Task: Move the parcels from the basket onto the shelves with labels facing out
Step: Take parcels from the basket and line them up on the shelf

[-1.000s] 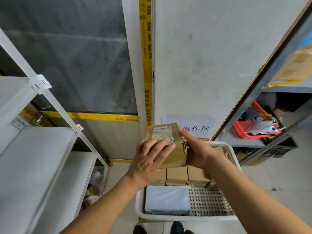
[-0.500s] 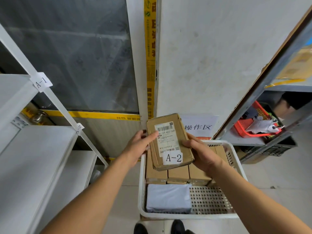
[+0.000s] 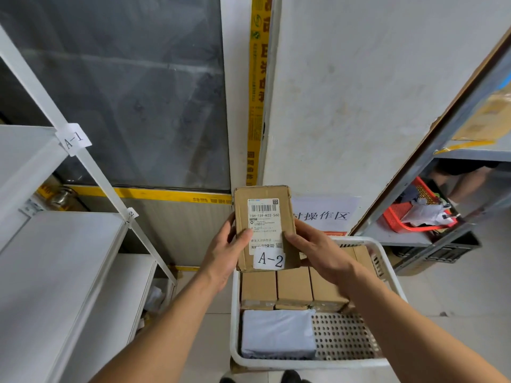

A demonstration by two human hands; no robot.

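A brown cardboard parcel is held upright above the white basket, its shipping label and an "A-2" sticker facing me. My left hand grips its left edge, thumb on the front. My right hand grips the right edge the same way. Inside the basket stand three brown boxes in a row, with a grey poly-bag parcel in front of them. White shelves stand at my left, with tags "A-1" and "2" on the upright.
A grey metal rack at the right holds a red basket with clutter; a person's legs show behind it. A white wall with a paper sign is straight ahead. My shoes are under the basket.
The parcel was turned so its label faces me and straightened upright. My left hand moved off the front face to the left edge; both thumbs now press the front.
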